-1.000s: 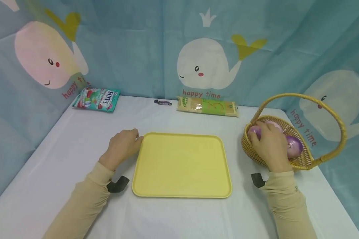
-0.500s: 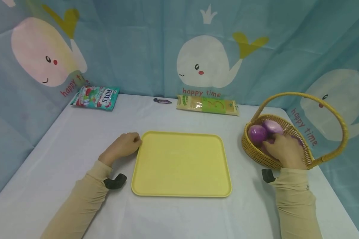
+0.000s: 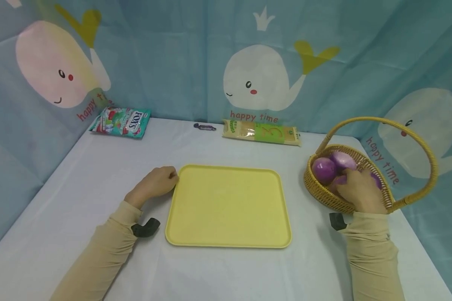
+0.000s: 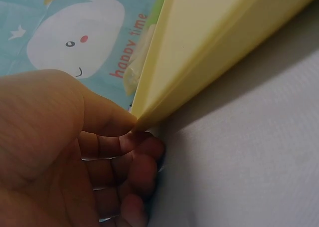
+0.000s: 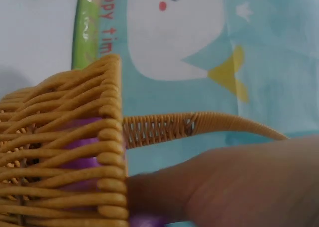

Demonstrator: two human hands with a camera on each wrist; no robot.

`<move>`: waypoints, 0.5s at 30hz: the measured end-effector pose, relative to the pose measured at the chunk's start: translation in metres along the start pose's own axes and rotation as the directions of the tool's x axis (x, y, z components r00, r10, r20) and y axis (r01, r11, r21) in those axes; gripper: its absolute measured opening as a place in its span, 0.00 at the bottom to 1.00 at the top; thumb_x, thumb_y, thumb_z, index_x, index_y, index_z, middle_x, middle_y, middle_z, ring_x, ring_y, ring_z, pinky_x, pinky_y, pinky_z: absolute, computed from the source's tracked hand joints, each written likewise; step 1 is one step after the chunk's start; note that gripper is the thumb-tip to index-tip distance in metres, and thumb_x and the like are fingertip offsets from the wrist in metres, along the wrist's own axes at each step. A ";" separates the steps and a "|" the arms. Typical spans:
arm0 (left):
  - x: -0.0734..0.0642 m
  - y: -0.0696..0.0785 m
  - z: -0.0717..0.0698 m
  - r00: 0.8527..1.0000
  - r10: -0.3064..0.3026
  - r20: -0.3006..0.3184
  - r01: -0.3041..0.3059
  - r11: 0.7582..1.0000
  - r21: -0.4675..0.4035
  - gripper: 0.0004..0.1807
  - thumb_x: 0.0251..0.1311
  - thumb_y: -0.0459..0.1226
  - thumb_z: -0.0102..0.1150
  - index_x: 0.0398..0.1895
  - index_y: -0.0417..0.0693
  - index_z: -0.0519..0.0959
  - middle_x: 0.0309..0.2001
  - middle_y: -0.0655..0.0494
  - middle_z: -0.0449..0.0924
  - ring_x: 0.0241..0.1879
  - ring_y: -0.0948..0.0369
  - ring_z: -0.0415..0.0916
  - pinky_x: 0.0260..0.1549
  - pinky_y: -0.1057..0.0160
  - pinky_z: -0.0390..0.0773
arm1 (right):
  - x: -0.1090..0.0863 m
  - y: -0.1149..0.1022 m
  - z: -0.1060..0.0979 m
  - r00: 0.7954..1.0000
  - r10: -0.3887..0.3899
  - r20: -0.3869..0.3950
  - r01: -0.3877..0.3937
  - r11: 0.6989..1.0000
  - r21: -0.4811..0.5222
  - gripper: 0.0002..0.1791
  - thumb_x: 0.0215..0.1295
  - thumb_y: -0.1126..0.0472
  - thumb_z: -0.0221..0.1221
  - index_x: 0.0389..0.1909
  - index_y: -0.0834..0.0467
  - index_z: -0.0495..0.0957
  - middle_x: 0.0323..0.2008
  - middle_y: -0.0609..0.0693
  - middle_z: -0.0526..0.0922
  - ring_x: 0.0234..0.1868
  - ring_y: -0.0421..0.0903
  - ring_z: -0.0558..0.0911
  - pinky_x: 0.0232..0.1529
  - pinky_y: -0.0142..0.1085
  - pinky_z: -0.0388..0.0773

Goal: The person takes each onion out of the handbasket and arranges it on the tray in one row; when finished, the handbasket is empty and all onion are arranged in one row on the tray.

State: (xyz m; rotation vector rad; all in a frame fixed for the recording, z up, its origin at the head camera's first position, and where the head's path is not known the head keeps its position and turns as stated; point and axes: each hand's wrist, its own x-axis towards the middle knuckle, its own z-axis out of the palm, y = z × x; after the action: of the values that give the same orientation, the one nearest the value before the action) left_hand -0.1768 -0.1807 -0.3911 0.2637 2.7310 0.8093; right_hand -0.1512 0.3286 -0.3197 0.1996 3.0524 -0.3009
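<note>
Well, glossy globes in wicker

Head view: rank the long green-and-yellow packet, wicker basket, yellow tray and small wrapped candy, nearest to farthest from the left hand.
1. Yellow tray: touching the left hand.
2. Small wrapped candy: ahead, slightly right.
3. Long green-and-yellow packet: ahead, right of the candy.
4. Wicker basket: far right, beyond the tray.
</note>
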 end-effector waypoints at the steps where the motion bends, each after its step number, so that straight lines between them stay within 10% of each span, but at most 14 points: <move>1: 0.000 0.000 0.000 1.000 0.000 0.001 0.000 1.000 -0.002 0.12 0.69 0.38 0.42 0.36 0.42 0.76 0.26 0.53 0.72 0.26 0.59 0.67 0.25 0.63 0.66 | -0.001 -0.002 0.000 0.999 0.002 -0.047 -0.002 1.000 0.014 0.27 0.61 0.54 0.59 0.52 0.72 0.71 0.46 0.78 0.69 0.47 0.73 0.68 0.45 0.65 0.67; 9: 0.003 -0.003 0.001 1.000 -0.001 0.005 0.001 1.000 0.006 0.12 0.69 0.38 0.42 0.35 0.43 0.75 0.26 0.53 0.72 0.26 0.59 0.68 0.26 0.63 0.66 | -0.015 -0.033 -0.011 0.979 0.007 -0.203 0.015 0.994 0.106 0.39 0.67 0.43 0.57 0.68 0.66 0.63 0.56 0.78 0.67 0.56 0.73 0.66 0.56 0.67 0.64; 15: 0.003 -0.002 0.000 1.000 -0.012 0.013 0.012 1.000 0.011 0.12 0.69 0.38 0.42 0.36 0.42 0.75 0.27 0.52 0.72 0.27 0.59 0.68 0.26 0.63 0.66 | -0.027 -0.074 -0.002 0.954 -0.171 -0.247 0.194 0.978 0.074 0.33 0.67 0.43 0.58 0.63 0.63 0.68 0.56 0.73 0.72 0.55 0.71 0.73 0.52 0.67 0.69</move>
State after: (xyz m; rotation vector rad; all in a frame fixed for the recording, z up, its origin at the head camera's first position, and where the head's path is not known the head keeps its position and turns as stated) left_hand -0.1797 -0.1813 -0.3928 0.2537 2.7229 0.7871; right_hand -0.1343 0.2534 -0.3013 -0.0479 3.3048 -0.4712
